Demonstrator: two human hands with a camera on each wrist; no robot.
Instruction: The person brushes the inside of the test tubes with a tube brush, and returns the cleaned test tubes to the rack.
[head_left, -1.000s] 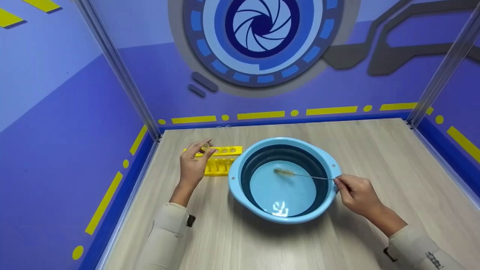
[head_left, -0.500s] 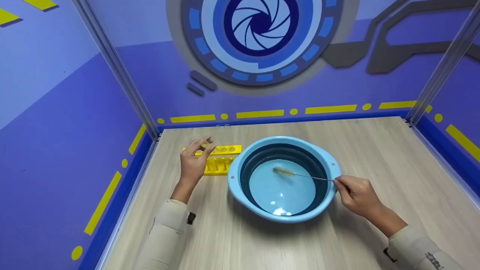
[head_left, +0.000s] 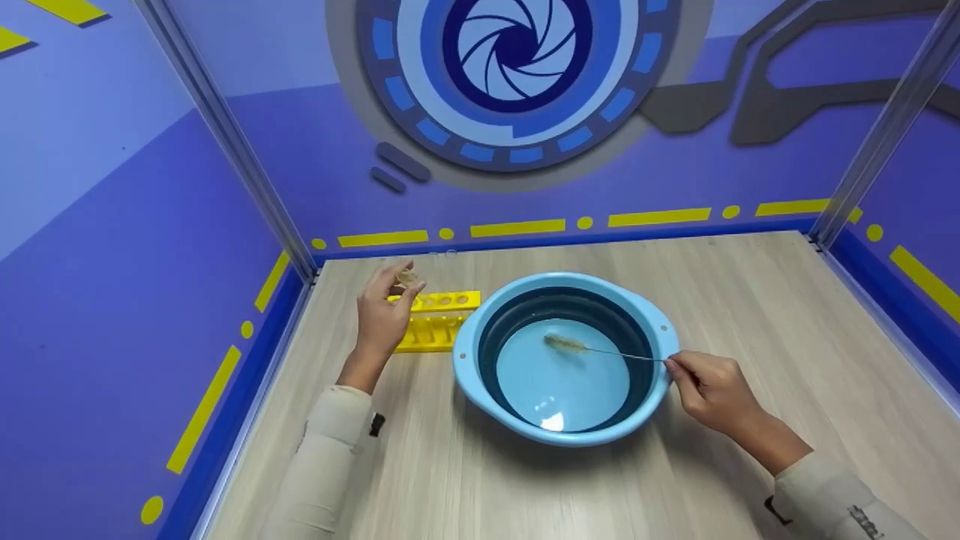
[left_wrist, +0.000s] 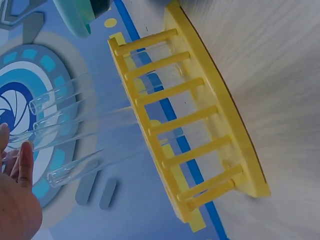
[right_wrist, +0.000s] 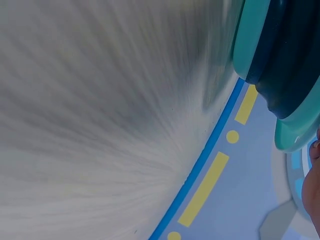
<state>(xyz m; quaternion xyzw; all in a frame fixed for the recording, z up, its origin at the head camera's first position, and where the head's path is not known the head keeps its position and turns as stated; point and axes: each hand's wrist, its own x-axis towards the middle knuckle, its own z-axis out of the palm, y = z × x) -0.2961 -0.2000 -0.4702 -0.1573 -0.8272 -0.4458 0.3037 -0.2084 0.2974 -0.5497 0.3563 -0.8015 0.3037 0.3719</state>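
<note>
My left hand (head_left: 381, 315) pinches a clear test tube (head_left: 407, 279) near its mouth, between thumb and fingers, above the yellow test tube rack (head_left: 427, 346). Several clear tubes (left_wrist: 75, 170) stick up out of the rack in the left wrist view, with the fingertips beside them. Out to the right, my right hand (head_left: 716, 390) pinches the thin wire handle of a test tube brush (head_left: 566, 343). The handle crosses the rim of a light blue basin (head_left: 466, 382), and the tan bristles lie inside the basin's outline. Only an edge of the right hand shows in its wrist view.
The basin has dark, ribbed walls and bright reflections on its bottom; it stands right against the rack's right end. A wood-grain table (head_left: 510, 495) carries both. Blue and purple printed walls (head_left: 300, 165) close off the back and both sides.
My left hand has risen slightly with the tube, and the tube's mouth has tipped a little. The right hand and brush have stayed nearly still. The head view has shifted slightly.
</note>
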